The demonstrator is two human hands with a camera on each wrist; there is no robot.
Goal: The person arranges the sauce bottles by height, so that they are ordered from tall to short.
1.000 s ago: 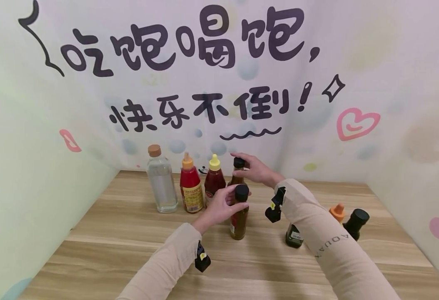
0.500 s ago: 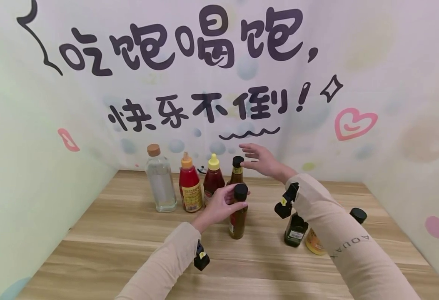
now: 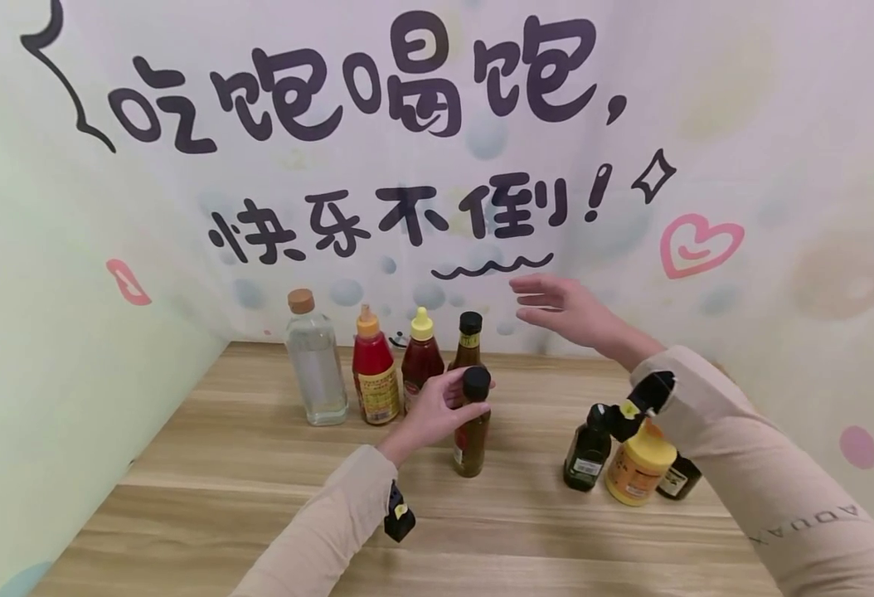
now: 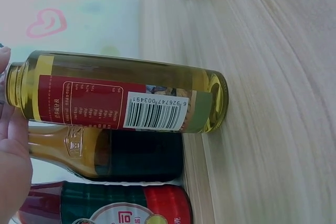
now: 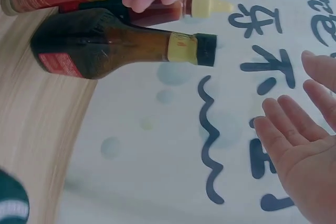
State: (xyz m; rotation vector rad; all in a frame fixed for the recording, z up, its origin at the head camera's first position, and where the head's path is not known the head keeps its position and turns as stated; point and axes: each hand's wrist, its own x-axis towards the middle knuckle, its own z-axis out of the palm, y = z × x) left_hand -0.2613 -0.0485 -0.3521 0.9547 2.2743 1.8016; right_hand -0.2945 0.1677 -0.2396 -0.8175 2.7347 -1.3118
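Head view: right hand point(image 3: 577, 312) (grip apart) now farther from back bottle point(image 3: 469, 351), left hand point(image 3: 433, 414) round front bottle point(image 3: 470, 448).

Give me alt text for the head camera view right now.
A person's left hand grips a black-capped bottle near its top at a wooden table; the open right hand hovers, holding nothing. Behind stand a clear bottle, a red bottle, a yellow-capped bottle and a brown bottle; at right, a yellow container between two dark bottles.

Lettered white wall point(image 3: 750, 124), wood-grain tabletop point(image 3: 213, 489)
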